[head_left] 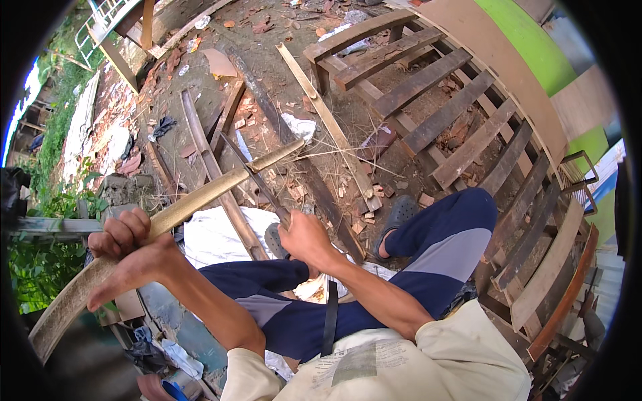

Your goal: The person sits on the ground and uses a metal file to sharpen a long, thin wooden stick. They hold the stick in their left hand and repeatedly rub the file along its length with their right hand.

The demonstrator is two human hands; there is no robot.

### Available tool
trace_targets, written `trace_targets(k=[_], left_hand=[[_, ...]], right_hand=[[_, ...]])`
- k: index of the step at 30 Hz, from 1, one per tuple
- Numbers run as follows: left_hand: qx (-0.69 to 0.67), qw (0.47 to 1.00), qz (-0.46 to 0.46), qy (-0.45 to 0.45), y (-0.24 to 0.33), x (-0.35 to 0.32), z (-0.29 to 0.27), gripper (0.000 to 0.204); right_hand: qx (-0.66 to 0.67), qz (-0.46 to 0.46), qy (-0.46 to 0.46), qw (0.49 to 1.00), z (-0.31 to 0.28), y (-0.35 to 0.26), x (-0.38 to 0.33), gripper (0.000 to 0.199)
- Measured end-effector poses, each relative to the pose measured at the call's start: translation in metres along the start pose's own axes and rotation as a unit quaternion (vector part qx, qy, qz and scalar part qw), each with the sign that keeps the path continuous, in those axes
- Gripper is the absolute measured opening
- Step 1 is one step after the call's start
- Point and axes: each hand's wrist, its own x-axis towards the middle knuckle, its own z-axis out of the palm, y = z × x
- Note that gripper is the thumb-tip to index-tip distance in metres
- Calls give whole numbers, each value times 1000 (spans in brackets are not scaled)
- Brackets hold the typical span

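My left hand [127, 250] is wrapped round a long split bamboo pole [200, 196], which slants from the lower left up toward the middle. In my right hand [306, 237] is a long-bladed knife [268, 194], its handle mostly hidden by the fingers. The blade crosses the pole near a node, toward the pole's far end, and appears to touch it. How deep the edge sits cannot be told. Beneath the pole, a second split bamboo length [231, 208] runs down toward my feet, beside a white cloth [206, 234].
A dark slatted wooden frame [428, 130] curves along the right. Another bamboo strip [324, 113] and a dark plank [328, 207] lie on the dirt ground among wood chips. Leafy plants [40, 267] and a metal rail [57, 225] are at the left.
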Motion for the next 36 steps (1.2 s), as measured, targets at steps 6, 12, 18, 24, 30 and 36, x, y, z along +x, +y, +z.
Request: trace_targets(k=[6,12,18,24,30,36], left_hand=[[36,999,8,1,-2,0,15,89],[73,997,24,8,-2,-4,26,89],[56,998,11,10,1,-7,19,89],[43,999,8,18,0,-1,14,89],[22,1000,12,1,-1,-4,9,88],[-4,1000,5,3,0,-1,-3,89]], right_hand=[[89,-55,-58,993,1,-2,-22,30],[16,-125,-19,992,-4,-29,-36,22],[-63,8,18,998,-6,57,57,28],[70,51,-108,990,-7,-11,10,27],[-24,-104,-36,994,9,-16,-9,28],[-110,10,0,994,-4,49,48,28]])
